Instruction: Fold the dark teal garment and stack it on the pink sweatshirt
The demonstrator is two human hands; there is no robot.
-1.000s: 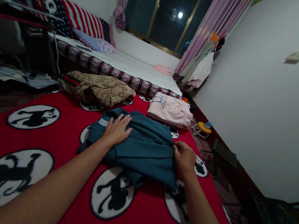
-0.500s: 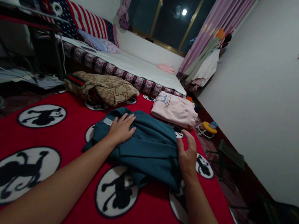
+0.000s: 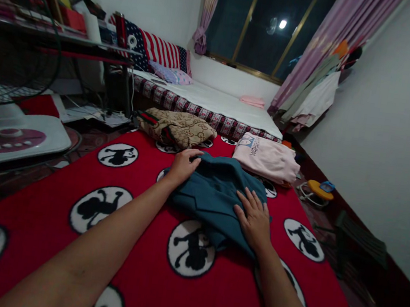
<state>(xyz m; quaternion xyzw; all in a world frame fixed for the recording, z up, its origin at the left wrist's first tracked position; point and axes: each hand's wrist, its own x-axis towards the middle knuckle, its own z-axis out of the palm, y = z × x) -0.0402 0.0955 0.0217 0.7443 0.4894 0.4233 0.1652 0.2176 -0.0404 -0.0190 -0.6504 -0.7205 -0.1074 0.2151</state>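
Note:
A dark teal garment, folded into a rough bundle with creases and a seam or flap across it, lies on the red blanket. My left hand rests at the garment's left edge, fingers bent over the cloth and thumb a little apart from them. Flat on the right part of the garment lies my right hand, its fingers spread. Just behind the teal garment are a folded pale pink garment with printed lettering and a bundled tan patterned garment with a green-red stripe.
A cluttered desk and a fan stand at the left. Behind is a second bed under a window. Along the right wall are a yellow stool, a dark folding stool and hanging clothes.
My left hand has shifted from the garment's top to its left edge, and the white patch there no longer shows. My right hand has moved from the right edge onto the cloth. The view has turned left.

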